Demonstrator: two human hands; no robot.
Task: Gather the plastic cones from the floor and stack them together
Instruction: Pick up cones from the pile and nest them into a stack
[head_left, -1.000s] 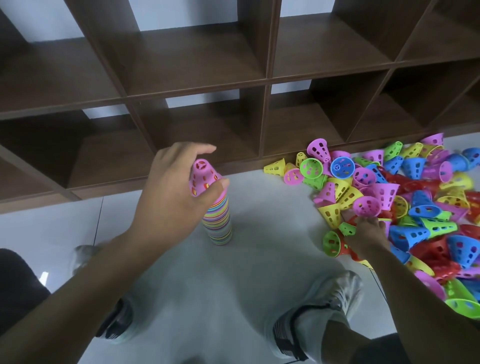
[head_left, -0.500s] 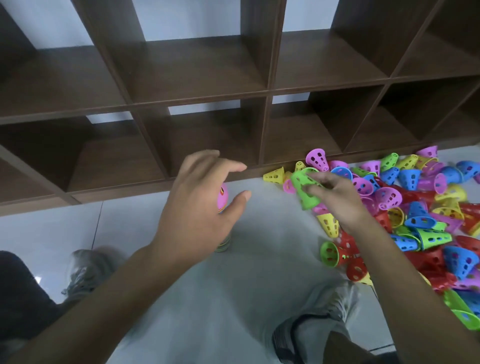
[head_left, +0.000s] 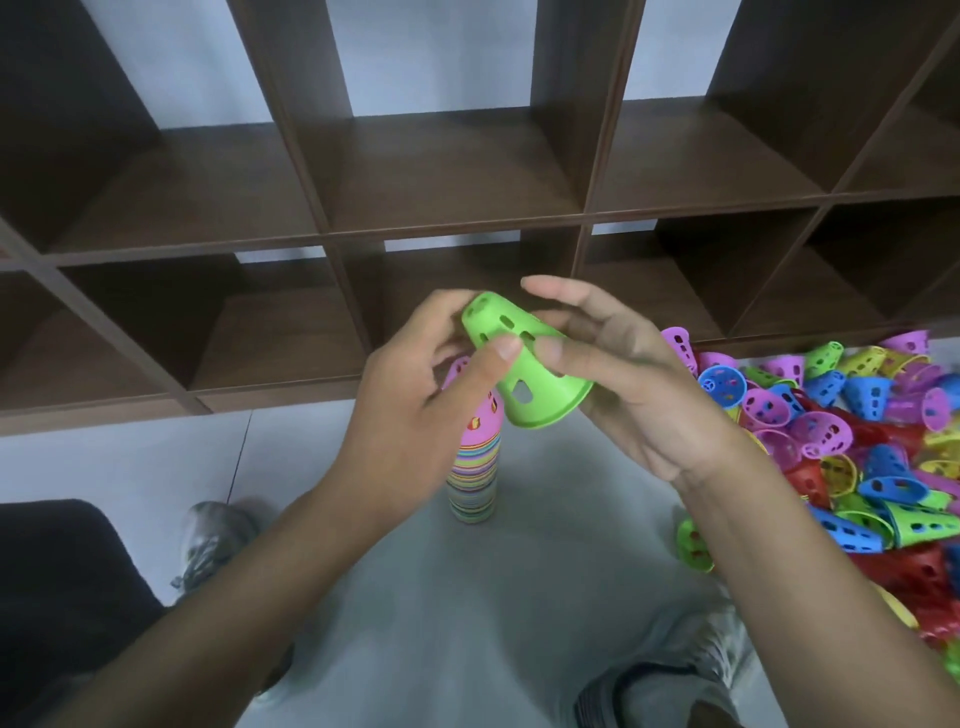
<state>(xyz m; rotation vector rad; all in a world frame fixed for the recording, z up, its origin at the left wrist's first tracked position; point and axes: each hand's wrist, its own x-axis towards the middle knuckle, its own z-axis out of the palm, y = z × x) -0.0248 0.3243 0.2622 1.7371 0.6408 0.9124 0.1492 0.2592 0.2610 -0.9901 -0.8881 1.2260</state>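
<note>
I hold one green cone (head_left: 524, 371) in the air between my two hands, just above the stack (head_left: 474, 462) that stands on the floor (head_left: 519, 597). My left hand (head_left: 415, 410) pinches the narrow top part with thumb and fingers closed on it, and my right hand (head_left: 623, 379) supports the wide rim from the other side, its fingers only half curled and the upper ones spread free. The cone is tilted, its small end toward the shelf (head_left: 452, 218). I judge it is very light and thin plastic, stiff enough but a little springy, and smooth, so it can slip if I press weakly. The holes in the wall give some grip. The best place to hold is near the narrow end, so the open rim stays free to go over the pink cone on top of the stack. Many loose cones (head_left: 831, 441) lie in a pile on the floor at my right.
</note>
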